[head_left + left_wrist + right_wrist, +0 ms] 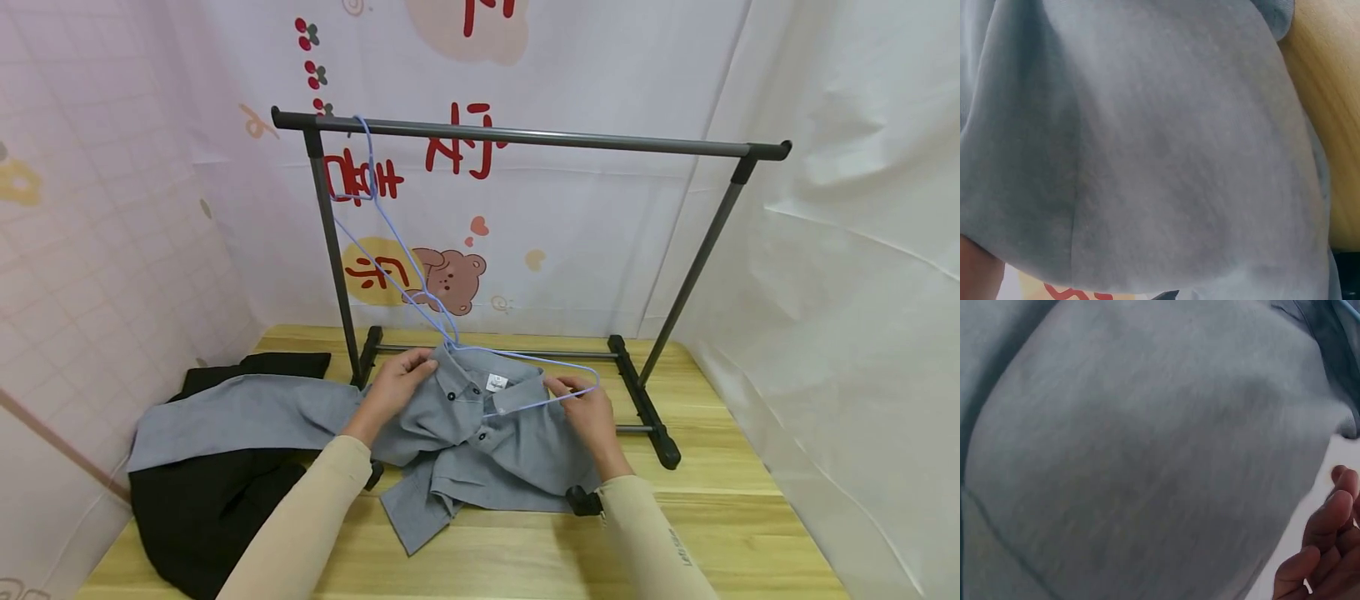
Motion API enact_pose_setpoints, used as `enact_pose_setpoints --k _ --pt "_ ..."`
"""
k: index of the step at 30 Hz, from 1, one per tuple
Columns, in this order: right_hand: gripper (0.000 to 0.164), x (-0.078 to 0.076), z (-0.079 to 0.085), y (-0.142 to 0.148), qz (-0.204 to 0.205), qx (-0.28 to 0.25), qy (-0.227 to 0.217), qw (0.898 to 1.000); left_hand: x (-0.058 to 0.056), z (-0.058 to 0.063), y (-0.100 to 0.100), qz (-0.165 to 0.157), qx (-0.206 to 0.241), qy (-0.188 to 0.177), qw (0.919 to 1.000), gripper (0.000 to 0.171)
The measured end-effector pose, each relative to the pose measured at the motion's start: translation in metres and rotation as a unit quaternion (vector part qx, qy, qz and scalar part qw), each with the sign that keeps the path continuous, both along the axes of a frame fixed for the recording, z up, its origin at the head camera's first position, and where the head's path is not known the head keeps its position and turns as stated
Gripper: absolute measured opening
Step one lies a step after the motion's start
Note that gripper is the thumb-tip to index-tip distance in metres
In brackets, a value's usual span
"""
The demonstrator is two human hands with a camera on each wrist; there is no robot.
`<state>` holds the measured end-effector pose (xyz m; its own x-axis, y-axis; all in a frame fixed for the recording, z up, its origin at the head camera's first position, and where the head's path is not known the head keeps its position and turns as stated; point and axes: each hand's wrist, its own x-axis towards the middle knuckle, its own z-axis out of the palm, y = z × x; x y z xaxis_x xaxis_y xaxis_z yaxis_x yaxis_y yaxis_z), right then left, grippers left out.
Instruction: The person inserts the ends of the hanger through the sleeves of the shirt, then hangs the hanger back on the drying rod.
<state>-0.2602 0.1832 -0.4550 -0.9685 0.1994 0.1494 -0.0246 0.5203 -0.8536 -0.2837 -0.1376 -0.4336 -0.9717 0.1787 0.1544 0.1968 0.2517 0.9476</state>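
In the head view a grey button-up shirt [510, 458] with dark buttons is held up by its collar over the wooden table. My left hand [395, 390] pinches the collar's left side. At its right side my right hand [588, 412] grips the collar edge with thumb and fingertips. A light purple wire hanger [558, 361] sits at the neck. Its right end sticks out above my right hand, and its left end is hidden by the shirt. Grey cloth [1179, 144] fills most of the left wrist view. Curled fingers [1329, 525] show beside the shirt in the right wrist view.
A dark metal clothes rack [525, 137] stands behind the shirt. Another purple hanger [401, 237] hangs from its left end, its lower part overlapping the first hanger's hook. Black clothing [217, 508] lies at the left under a grey sleeve [247, 417]. Printed cloth walls [600, 250] surround the table.
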Motion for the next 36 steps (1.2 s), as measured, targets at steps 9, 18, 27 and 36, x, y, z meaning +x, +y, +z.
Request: enact_pose_setpoints --k 9,18,27,36 --pt "0.058 0.002 0.002 -0.016 0.026 0.061 -0.078 0.995 0.002 0.005 0.003 -0.043 0.021 0.002 0.9988 0.027" --pt "0.061 -0.001 0.005 -0.022 0.015 0.089 -0.086 0.992 0.005 0.008 0.005 -0.09 0.028 0.017 0.9954 0.023" --pt "0.034 0.006 0.005 -0.018 0.025 0.085 -0.105 0.991 0.003 0.007 0.001 -0.05 0.004 0.012 0.9987 0.026" --pt "0.059 0.009 0.003 -0.019 -0.088 0.065 -0.021 0.994 0.002 -0.001 0.003 0.029 -0.109 0.046 0.9925 0.026"
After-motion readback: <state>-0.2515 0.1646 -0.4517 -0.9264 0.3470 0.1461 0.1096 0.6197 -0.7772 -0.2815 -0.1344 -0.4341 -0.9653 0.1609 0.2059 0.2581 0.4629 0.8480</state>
